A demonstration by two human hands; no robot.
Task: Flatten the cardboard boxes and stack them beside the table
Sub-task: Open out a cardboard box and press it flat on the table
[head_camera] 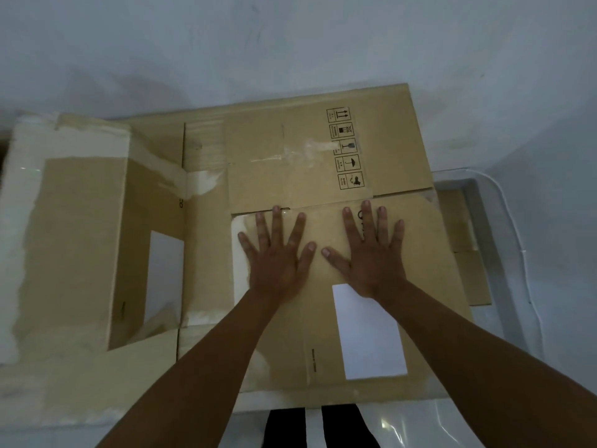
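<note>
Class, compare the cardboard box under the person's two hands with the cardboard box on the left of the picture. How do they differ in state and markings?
The pressed box lies flat under the left hand and right hand; the left box still stands open, nobody touching it. The pressed box's white label faces up; the left box's white patch sits down inside its opening. The left box carries wide pale tape strips; the pressed box shows less. Both are brown cardboard.

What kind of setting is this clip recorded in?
Probably a plain indoor room, perhaps storage or packing: bare pale wall, glossy white floor, and flattened cardboard boxes stacked under both open hands.
</note>
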